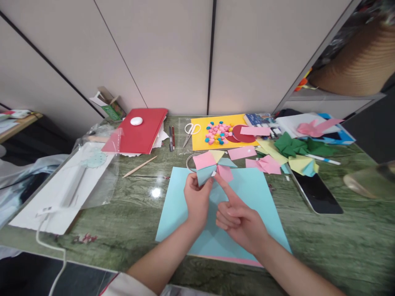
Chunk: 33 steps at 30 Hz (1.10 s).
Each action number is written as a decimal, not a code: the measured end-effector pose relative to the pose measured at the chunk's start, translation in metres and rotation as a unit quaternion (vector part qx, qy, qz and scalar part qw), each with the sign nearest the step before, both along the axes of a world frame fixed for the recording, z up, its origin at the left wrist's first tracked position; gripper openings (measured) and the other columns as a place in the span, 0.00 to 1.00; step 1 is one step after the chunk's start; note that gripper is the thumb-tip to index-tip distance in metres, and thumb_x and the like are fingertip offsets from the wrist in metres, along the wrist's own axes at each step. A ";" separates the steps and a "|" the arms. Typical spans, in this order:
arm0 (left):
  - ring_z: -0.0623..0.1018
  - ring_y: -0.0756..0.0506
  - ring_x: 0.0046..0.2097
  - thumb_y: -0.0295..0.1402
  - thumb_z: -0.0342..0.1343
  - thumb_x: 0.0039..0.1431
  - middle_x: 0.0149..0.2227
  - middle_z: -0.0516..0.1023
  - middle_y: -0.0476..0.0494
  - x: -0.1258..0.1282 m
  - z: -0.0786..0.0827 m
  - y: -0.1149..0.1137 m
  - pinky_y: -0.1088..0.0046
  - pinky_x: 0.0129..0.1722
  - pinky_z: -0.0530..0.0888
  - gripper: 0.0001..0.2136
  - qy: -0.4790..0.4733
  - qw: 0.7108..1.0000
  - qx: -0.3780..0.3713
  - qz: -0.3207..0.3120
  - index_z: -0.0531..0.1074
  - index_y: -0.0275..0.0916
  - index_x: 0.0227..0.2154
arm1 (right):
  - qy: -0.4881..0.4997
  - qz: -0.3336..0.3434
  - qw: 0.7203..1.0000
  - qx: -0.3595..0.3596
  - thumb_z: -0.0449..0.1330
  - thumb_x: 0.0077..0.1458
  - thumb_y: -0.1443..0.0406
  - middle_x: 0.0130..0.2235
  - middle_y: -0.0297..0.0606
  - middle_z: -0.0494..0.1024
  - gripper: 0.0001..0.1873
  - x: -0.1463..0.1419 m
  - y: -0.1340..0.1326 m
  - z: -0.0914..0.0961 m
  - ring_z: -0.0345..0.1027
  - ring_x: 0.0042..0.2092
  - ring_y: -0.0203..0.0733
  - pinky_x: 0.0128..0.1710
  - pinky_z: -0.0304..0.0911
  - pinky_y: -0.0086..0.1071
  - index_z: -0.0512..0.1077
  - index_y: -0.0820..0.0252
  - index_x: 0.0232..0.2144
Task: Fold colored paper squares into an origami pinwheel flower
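My left hand (197, 197) pinches a paper pinwheel-like shape (205, 160) by its light-blue lower part, thumb in front. Pink, pale yellow and light-blue pieces make up the shape, spreading out around a middle point. My right hand (239, 222) has its index finger stretched out, with the other fingers curled in. That fingertip meets a small white piece (213, 174) beside my left thumb; whether the piece sticks to the finger or the paper, I cannot tell. Beneath both hands lies a light-blue sheet (179, 205), with a pink edge showing under it.
White scissors (190, 131) lie beside a yellow sheet (199, 142) bearing small coloured balls (217, 133). A wooden stick (140, 166) and red folder (138, 131) are left. Right are pink paper pieces (265, 164), green paper (290, 144) and a phone (314, 193).
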<state>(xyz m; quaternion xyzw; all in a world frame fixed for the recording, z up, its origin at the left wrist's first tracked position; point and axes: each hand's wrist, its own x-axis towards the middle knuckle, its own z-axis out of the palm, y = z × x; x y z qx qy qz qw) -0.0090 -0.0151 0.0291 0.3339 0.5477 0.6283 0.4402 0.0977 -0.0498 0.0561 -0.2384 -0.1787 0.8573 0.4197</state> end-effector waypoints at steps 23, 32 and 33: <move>0.65 0.53 0.28 0.27 0.59 0.47 0.23 0.62 0.55 0.001 0.005 -0.001 0.77 0.29 0.64 0.10 0.022 0.999 -0.003 0.024 0.61 0.39 0.24 | -0.072 0.002 0.996 0.049 0.52 0.49 0.75 0.17 0.22 0.48 0.42 -0.002 -0.003 -0.005 0.34 0.20 0.31 0.23 0.36 0.31 0.42 0.51 0.63; 0.63 0.52 0.29 0.27 0.58 0.48 0.24 0.59 0.54 0.001 0.004 -0.004 0.76 0.30 0.64 0.11 0.076 0.996 0.016 0.034 0.59 0.39 0.24 | -0.162 0.012 0.983 0.091 0.55 0.50 0.71 0.18 0.22 0.49 0.43 -0.003 -0.002 -0.006 0.37 0.22 0.31 0.23 0.35 0.30 0.40 0.51 0.63; 0.64 0.52 0.29 0.27 0.58 0.48 0.25 0.60 0.54 0.001 0.004 -0.005 0.76 0.31 0.64 0.10 0.077 0.996 0.020 0.033 0.59 0.39 0.24 | -0.164 0.013 0.982 0.093 0.55 0.50 0.71 0.18 0.22 0.49 0.43 -0.003 -0.002 -0.006 0.37 0.22 0.31 0.23 0.35 0.30 0.40 0.50 0.63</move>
